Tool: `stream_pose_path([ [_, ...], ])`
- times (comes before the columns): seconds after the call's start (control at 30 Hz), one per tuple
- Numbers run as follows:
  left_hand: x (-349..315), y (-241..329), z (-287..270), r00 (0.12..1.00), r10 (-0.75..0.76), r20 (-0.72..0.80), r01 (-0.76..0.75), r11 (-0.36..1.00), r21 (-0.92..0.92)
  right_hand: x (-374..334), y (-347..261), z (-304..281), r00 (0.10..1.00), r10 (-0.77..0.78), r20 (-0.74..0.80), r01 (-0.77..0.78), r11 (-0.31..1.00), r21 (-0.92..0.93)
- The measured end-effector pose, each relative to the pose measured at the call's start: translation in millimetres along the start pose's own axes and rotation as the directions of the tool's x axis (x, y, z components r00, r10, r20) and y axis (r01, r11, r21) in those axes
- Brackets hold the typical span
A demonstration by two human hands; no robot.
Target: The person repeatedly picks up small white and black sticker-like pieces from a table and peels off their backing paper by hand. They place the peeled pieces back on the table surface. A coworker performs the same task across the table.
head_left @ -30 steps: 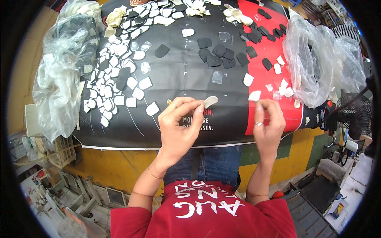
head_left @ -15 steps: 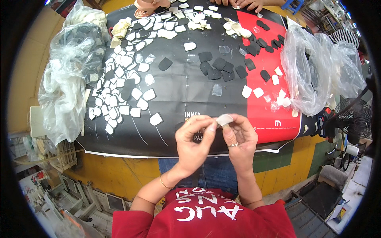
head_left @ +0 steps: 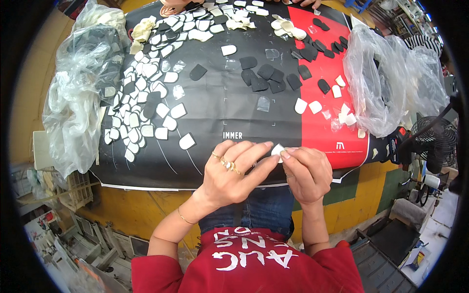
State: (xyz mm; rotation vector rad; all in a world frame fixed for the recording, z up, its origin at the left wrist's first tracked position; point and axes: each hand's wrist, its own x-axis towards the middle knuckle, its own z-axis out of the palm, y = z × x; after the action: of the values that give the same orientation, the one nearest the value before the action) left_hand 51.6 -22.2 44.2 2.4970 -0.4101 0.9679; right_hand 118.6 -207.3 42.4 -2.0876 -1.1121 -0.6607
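Observation:
My right hand (head_left: pixel 309 172) pinches a small white pad (head_left: pixel 278 150) between its thumb and fingers, above the near edge of the table. Just left of the pad, my left hand (head_left: pixel 233 168) has its thumb and forefinger stretched out and apart, with nothing seen between them. The left thumb tip is beside the pad; whether it touches is hard to tell. Many white round-ended pads (head_left: pixel 186 141) lie spread and heaped over the left of the black sheet (head_left: pixel 205 112). Black pads (head_left: pixel 267 72) of like shape lie mid-table, near a clear film piece (head_left: pixel 263 103).
Clear plastic bags bulge at the left (head_left: pixel 73 102) and right (head_left: pixel 373 83) table edges. On the red part (head_left: pixel 317 132) of the sheet lie more black and white pads. Another person's hand (head_left: pixel 307 3) shows at the far edge. A black fan (head_left: pixel 435 134) stands at right.
My left hand has turned, its back and rings now showing, and its thumb and forefinger have spread apart. The right fingers have curled over the pad, now tilted. The view has shifted slightly.

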Motion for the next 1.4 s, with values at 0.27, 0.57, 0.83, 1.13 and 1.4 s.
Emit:
stream_pose_path([
  [0.27, -6, 2, -2, 0.988, -0.109, -0.105, 0.088, 0.977, -0.192, -1, 1, 3, 0.969, 0.208, -0.133, -0.171, 0.954, 0.245],
  [0.57, 0, -5, -2, 0.890, -0.435, 0.136, 0.452, 0.801, -0.392, -4, -1, 6, 0.751, 0.558, 0.352, -0.635, 0.467, 0.615],
  [0.83, 15, -121, -7, 0.879, -0.449, 0.161, 0.314, 0.799, 0.512, -18, 11, 23, 0.664, 0.640, 0.386, -0.657, 0.254, 0.710],
  [1.13, -36, 12, 14, 0.858, -0.323, 0.399, 0.249, 0.941, 0.228, -6, 20, 10, 0.528, 0.657, 0.539, -0.784, 0.133, 0.606],
  [1.4, -58, 11, 15, 0.914, -0.308, 0.265, 0.286, 0.951, 0.122, 20, 18, 3, 0.423, 0.571, 0.704, -0.905, 0.309, 0.293],
])
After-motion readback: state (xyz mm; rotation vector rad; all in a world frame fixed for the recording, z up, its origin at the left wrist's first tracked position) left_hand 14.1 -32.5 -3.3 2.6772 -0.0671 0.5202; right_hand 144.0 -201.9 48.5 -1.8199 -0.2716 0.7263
